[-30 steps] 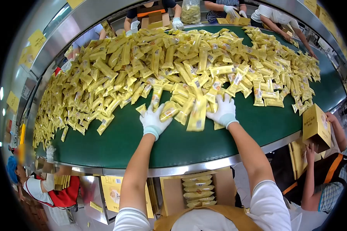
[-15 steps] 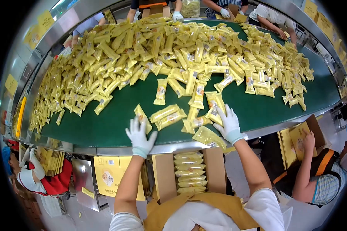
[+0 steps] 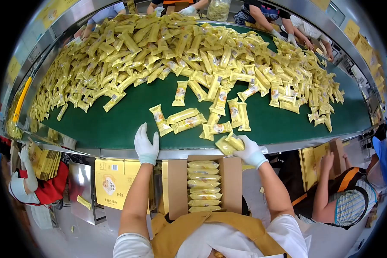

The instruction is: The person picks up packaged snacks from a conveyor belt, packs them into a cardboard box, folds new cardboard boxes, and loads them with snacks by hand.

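My left hand (image 3: 146, 145), in a white glove, rests at the near edge of the green belt (image 3: 112, 131). It holds nothing, its fingers stretched out and the thumb apart. My right hand (image 3: 247, 151), gloved too, is closed on a yellow snack packet (image 3: 229, 144), which looks crumpled or tilted; whether more than one is in the grip I cannot tell. Between my hands and a little farther off lie several loose packets (image 3: 188, 123). Below, against my apron, stands an open cardboard box (image 3: 177, 189) with a column of packets (image 3: 204, 183) inside.
A large heap of yellow packets (image 3: 129, 56) covers the far part of the belt. The metal rim (image 3: 193, 153) runs along the near side. Flat yellow cartons (image 3: 112, 185) stand at lower left. Co-workers are at both sides and across the belt.
My right hand has drawn back toward the near edge and closed on a packet. My left hand has come away from the packet beside it and slid left. The two packets stay on the belt.
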### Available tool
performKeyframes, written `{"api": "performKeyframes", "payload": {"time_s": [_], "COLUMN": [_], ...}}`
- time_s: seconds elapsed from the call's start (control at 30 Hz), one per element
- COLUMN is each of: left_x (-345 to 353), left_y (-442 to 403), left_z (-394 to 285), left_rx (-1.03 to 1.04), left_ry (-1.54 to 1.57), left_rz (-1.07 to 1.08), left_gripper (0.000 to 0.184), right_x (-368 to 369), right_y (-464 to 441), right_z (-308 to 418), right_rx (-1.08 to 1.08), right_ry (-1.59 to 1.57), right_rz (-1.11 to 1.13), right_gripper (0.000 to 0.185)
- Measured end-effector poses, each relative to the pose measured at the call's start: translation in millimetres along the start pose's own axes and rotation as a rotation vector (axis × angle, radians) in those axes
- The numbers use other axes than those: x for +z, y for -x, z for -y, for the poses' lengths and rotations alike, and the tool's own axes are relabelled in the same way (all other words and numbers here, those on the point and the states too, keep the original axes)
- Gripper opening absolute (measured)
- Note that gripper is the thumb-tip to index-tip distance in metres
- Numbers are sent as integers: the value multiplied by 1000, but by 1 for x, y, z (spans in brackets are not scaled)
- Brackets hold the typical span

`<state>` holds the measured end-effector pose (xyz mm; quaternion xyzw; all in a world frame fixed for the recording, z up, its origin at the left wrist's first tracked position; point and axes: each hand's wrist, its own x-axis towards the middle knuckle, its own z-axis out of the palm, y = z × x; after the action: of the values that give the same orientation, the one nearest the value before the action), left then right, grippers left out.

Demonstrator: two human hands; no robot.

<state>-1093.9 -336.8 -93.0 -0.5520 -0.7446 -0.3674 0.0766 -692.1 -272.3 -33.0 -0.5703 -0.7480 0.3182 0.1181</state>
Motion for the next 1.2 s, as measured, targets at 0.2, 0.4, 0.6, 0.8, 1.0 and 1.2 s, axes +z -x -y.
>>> {"api": "performKeyframes", "payload": {"time_s": [0.2, 0.4, 0.6, 0.8, 1.0, 1.2], "left_x": [-2, -3, -5, -5, -9, 4], "left_y": [-1, -3, -1, -1, -10, -87], "left_z": [0, 0, 2, 6, 4, -29], "left_rx": [-50, -54, -75, -62, -120, -531], "left_ry": [14, -5, -7, 22, 97, 96], "left_rz": [11, 11, 16, 13, 39, 376], "left_gripper": [52, 49, 48, 48, 54, 80], "right_x": [-50, -85, -43, 23, -19, -53], "right_y": [55, 94, 13, -72, -78, -128], "right_z": [-25, -61, 24, 48, 58, 5], "right_rx": [173, 229, -295, -464, -210, 350], "right_ry": [52, 449, -67, 181, -9, 339], "right_rz": [32, 380, -212, -66, -382, -422], "right_gripper": [56, 64, 51, 52, 45, 49]}}
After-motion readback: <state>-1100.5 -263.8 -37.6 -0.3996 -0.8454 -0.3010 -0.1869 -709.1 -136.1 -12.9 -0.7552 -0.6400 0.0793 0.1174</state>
